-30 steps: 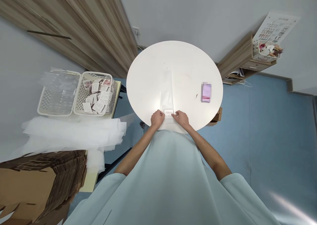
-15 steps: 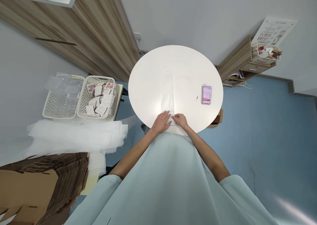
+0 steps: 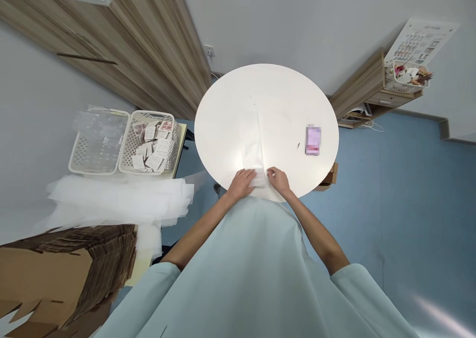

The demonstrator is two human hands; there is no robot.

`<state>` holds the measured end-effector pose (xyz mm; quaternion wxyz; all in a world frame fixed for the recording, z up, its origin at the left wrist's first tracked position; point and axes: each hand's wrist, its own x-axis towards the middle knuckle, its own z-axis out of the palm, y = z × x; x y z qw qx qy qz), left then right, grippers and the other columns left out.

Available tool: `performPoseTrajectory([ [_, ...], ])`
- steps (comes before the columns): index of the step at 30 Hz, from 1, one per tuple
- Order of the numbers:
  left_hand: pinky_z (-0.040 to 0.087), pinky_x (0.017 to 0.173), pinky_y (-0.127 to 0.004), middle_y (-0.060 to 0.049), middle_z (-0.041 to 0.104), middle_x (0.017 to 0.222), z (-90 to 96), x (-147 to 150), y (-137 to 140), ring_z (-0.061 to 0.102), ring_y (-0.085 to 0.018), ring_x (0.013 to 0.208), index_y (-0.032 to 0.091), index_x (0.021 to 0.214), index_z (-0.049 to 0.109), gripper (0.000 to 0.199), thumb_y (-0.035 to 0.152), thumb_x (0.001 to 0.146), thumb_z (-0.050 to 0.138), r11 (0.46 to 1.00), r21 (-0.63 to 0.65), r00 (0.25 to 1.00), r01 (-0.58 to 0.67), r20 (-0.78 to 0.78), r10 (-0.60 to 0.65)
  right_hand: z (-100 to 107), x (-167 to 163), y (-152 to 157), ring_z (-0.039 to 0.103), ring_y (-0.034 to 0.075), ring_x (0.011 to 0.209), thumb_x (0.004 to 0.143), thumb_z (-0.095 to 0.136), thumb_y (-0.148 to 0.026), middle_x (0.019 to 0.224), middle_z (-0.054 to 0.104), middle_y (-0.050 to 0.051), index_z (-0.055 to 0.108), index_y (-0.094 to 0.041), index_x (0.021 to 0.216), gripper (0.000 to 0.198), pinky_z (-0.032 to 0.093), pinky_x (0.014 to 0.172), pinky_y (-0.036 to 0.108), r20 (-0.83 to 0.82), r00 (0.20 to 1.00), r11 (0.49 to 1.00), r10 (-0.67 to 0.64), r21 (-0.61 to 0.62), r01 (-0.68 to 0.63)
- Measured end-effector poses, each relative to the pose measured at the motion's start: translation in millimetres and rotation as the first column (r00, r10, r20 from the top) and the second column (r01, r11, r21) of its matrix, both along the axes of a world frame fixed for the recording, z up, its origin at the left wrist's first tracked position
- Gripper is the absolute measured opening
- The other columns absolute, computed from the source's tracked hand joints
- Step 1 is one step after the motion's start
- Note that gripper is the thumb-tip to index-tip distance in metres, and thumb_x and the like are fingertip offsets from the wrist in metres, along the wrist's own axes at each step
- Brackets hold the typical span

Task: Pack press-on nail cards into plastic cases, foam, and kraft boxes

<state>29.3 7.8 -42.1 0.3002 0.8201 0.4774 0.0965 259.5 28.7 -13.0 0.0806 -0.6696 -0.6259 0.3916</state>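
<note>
A long, translucent white sheet of packing film or foam (image 3: 253,152) lies flat on the white oval table (image 3: 226,100), its near end doubled over into a small folded flap. My left hand (image 3: 241,183) rests flat on the left side of that flap, its fingers stretched over it. At the sheet's right edge is my right hand (image 3: 278,180), with its fingers curled into a pinch; whether the edge is between the fingertips cannot be made out.
A pixelated purple pack (image 3: 313,140) and a small dark piece (image 3: 298,146) lie on the table's right. To the left stand a basket of white packets (image 3: 171,152), a basket of clear plastic (image 3: 74,159), stacked white sheets (image 3: 119,196) and flattened cardboard boxes (image 3: 44,278).
My right hand has moved a little right, from over the sheet to its edge. My left hand has shifted slightly left, and more of the folded flap shows between the hands.
</note>
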Motion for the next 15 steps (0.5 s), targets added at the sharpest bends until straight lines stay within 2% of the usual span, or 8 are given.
performPoseTrajectory([
  [2,0.034,0.129,-0.056,-0.013,0.06,0.156,2.8,0.8,1.3,0.055,-0.032,0.145,0.023,0.146,0.062,0.058,0.024,0.089,0.069,0.999,-0.02,0.999,-0.03,0.028,0.03,3.8,4.8,-3.6,0.073,0.021,0.09,0.1,0.054,-0.018,0.149,0.063,0.011,0.062,-0.025,0.143,0.044,0.057,0.077,0.033,0.099,0.981,0.973,0.168,0.141,-0.181],
  [3,0.035,0.128,-0.055,-0.013,0.062,0.154,4.1,1.3,2.4,0.057,-0.033,0.143,0.023,0.144,0.064,0.056,0.025,0.088,0.069,0.998,-0.033,0.998,-0.047,0.04,0.049,4.8,6.4,-5.5,0.073,0.021,0.092,0.098,0.057,-0.017,0.159,0.054,0.011,0.058,-0.026,0.148,0.051,0.058,0.075,0.033,0.121,0.96,0.947,0.253,0.17,-0.271],
  [4,0.037,0.127,-0.055,-0.012,0.064,0.151,5.4,1.5,3.8,0.059,-0.033,0.14,0.023,0.143,0.066,0.055,0.025,0.088,0.069,0.997,-0.048,0.996,-0.064,0.051,0.067,5.1,7.4,-7.4,0.072,0.021,0.093,0.097,0.059,-0.017,0.164,0.049,0.011,0.056,-0.028,0.151,0.055,0.058,0.074,0.033,0.12,0.938,0.922,0.325,0.18,-0.342],
  [6,0.042,0.123,-0.053,-0.01,0.069,0.144,7.6,1.3,7.3,0.063,-0.033,0.135,0.025,0.138,0.069,0.051,0.027,0.088,0.07,0.992,-0.088,0.993,-0.09,0.073,0.097,3.3,7.8,-10.8,0.071,0.021,0.091,0.097,0.062,-0.021,0.163,0.05,0.009,0.057,-0.029,0.147,0.051,0.058,0.072,0.033,0.073,0.913,0.894,0.401,0.188,-0.407],
  [11,0.052,0.113,-0.048,-0.008,0.074,0.134,8.1,-3.5,11.2,0.069,-0.032,0.125,0.024,0.131,0.071,0.045,0.036,0.088,0.073,0.971,-0.179,0.972,-0.158,0.144,0.185,-6.8,8.6,-12.0,0.069,0.018,0.085,0.097,0.058,-0.02,0.145,0.066,0.002,0.066,-0.03,0.133,0.038,0.057,0.078,0.033,-0.102,0.936,0.925,0.337,0.223,-0.309],
  [15,0.057,0.107,-0.045,-0.01,0.067,0.141,3.2,-5.9,1.9,0.07,-0.031,0.124,0.024,0.141,0.062,0.061,0.046,0.087,0.078,0.923,-0.242,0.92,-0.297,0.185,0.345,-8.7,9.1,-2.4,0.069,0.019,0.084,0.098,0.058,-0.023,0.138,0.071,0.002,0.067,-0.03,0.13,0.034,0.057,0.084,0.035,-0.193,0.947,0.956,0.258,0.196,-0.22],
])
